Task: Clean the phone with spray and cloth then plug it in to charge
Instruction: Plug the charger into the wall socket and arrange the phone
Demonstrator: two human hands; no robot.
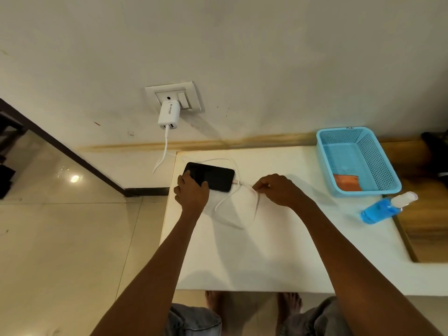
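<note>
While the left hand [191, 190] pins the phone [210, 176] flat on the desk [278, 251], the right hand's [278, 190] fingers pinch the cable [224, 198] near its plug, apparently seated; charging should be confirmed next.

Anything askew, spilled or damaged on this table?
One thing: the spray bottle lies on its side near the table's right edge, beside the blue basket. No visible spill. Phone and cable look fine.

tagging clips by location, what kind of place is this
Most likely a room in a home, though a hotel room is possible: a painted wall with a socket plate and charger, glossy floor tiles, and a white table holding a blue basket.
</note>
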